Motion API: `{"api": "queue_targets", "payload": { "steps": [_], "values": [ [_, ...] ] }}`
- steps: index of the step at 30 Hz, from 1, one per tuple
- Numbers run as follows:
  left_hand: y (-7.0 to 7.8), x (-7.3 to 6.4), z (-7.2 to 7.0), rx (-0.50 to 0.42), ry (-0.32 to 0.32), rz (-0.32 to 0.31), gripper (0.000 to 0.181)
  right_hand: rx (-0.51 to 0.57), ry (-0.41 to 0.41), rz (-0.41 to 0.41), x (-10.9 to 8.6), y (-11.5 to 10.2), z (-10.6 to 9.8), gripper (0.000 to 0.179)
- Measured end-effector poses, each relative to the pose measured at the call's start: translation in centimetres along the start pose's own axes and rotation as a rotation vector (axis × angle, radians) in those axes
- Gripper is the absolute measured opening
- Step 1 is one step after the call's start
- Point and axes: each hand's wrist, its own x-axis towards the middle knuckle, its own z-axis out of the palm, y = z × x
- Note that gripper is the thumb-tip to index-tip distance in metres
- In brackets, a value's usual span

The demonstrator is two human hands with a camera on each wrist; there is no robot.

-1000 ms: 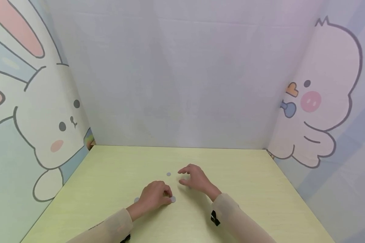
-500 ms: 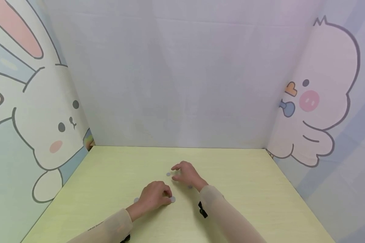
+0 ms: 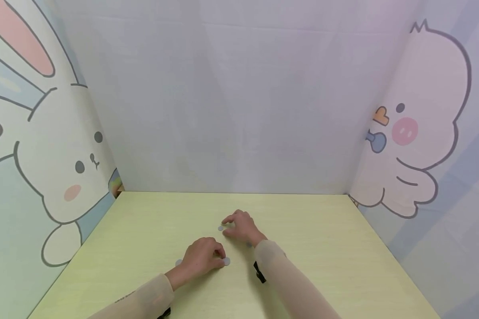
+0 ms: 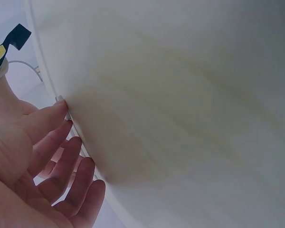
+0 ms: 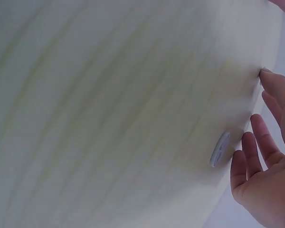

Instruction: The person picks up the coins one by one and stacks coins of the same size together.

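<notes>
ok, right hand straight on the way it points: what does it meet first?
Likely the small grey disc on the table, just off the right hand's thumb and fingertips in the head view. Depth is unclear; the fingertips may already touch it.

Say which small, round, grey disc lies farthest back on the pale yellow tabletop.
The small, round, grey disc immediately left of the right hand; the other three discs lie closer to the head camera.
</notes>
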Motion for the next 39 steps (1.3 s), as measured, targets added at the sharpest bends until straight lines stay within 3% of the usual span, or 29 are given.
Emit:
{"api": "queue_targets", "payload": {
  "steps": [21, 39],
  "values": [
    [-0.29, 0.02, -0.06, -0.002, -0.004, -0.011, 0.012, 0.022, 0.01, 0.059, 0.21, -0.88, 0.26, 0.017],
    [-0.39, 0.19, 0.15, 0.009, -0.009, -0.011, 0.011, 0.001, 0.026, 0.047, 0.33, -0.87, 0.41, 0.01]
  ]
}}
